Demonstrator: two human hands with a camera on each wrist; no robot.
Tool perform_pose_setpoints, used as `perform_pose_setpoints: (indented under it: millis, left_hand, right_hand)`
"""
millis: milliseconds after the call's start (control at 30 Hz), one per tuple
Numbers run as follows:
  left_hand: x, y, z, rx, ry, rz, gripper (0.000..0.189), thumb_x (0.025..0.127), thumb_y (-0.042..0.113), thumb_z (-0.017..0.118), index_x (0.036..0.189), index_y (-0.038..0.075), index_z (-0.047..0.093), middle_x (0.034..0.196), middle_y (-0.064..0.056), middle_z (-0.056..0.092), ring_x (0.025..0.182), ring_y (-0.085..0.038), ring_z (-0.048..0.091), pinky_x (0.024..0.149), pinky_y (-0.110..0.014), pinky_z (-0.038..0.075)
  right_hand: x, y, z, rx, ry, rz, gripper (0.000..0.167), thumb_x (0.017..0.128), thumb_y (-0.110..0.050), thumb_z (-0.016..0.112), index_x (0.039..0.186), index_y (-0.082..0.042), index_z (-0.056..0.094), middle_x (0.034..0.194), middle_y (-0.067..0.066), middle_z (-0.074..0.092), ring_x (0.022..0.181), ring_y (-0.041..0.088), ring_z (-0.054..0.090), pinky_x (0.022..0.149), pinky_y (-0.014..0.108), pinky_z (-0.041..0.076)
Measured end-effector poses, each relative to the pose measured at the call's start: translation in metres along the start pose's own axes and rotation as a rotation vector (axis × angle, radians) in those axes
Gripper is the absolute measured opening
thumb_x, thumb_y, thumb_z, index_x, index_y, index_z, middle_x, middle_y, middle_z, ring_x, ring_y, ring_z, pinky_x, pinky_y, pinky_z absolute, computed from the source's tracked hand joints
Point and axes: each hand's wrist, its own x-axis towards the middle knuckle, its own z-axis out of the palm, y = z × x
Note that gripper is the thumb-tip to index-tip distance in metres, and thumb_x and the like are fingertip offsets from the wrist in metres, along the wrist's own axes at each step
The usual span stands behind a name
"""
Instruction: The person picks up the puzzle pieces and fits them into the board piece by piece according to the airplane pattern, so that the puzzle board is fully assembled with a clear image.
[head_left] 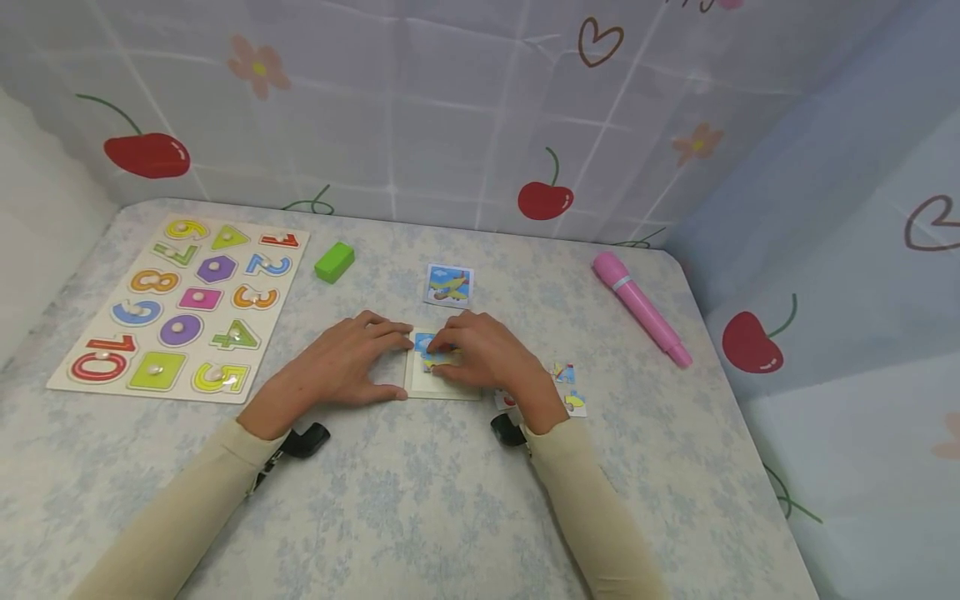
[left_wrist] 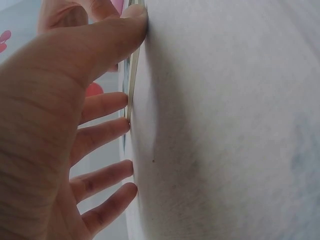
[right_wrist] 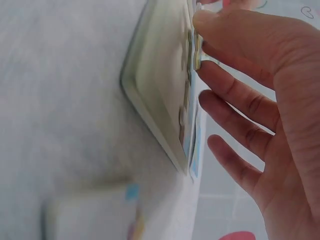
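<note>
A small cream puzzle tray [head_left: 444,389] lies in front of me, with blue and yellow picture pieces [head_left: 424,342] in its upper part. My left hand [head_left: 345,362] rests at the tray's left side. In the left wrist view, its thumb and two extended fingers touch the tray edge [left_wrist: 133,75], while the other fingers reach past it. Over the tray, my right hand [head_left: 483,352] pinches a puzzle piece [right_wrist: 197,52] between thumb and fingers, edge-on in the right wrist view. That hand hides much of the tray's right side in the head view.
Loose puzzle pieces [head_left: 574,403] lie right of the tray, partly behind my right wrist. Behind it is an airplane picture card [head_left: 449,286]. A green block [head_left: 334,262] and number board [head_left: 191,312] are at left, a pink marker [head_left: 645,310] at right.
</note>
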Motion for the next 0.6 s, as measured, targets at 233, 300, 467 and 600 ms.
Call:
perform_pose_setpoints:
  millis: [233,300,467,600]
  left_hand:
    - [0.001,0.002,-0.001,-0.002,-0.001,0.002,0.075,0.086,0.062,0.086,0.142,0.015,0.069,0.160,-0.003,0.056,0.137,-0.029,0.052,0.100,-0.053,0.052]
    - [0.000,0.002,-0.001,-0.002,-0.003,0.000,0.075,0.086,0.062,0.086,0.143,0.015,0.069,0.160,-0.003,0.056,0.137,-0.029,0.052,0.100,-0.053,0.052]
    - [0.000,0.001,-0.001,-0.003,0.001,0.004,0.075,0.086,0.061,0.086,0.143,0.015,0.069,0.160,-0.003,0.056,0.137,-0.029,0.052,0.100,-0.054,0.052]
    - [-0.001,0.001,-0.001,-0.004,0.004,0.007,0.076,0.086,0.061,0.086,0.143,0.014,0.069,0.160,-0.004,0.056,0.137,-0.030,0.052,0.100,-0.054,0.052]
  right_hand:
    - [0.006,-0.005,0.006,-0.043,-0.007,0.003,0.029,0.095,-0.036,0.086,0.120,-0.022,0.083,0.115,-0.007,0.075,0.108,0.016,0.066,0.101,0.038,0.052]
    - [0.007,-0.006,0.007,-0.056,-0.008,0.009,0.029,0.095,-0.037,0.085,0.120,-0.022,0.083,0.115,-0.007,0.074,0.109,0.016,0.066,0.102,0.038,0.051]
    - [0.009,-0.009,0.010,-0.084,0.003,0.011,0.029,0.095,-0.038,0.085,0.120,-0.023,0.083,0.115,-0.006,0.073,0.110,0.017,0.065,0.103,0.039,0.051]
    - [0.010,-0.010,0.011,-0.097,0.011,0.002,0.029,0.096,-0.039,0.084,0.121,-0.023,0.083,0.117,-0.005,0.072,0.111,0.018,0.065,0.104,0.040,0.050]
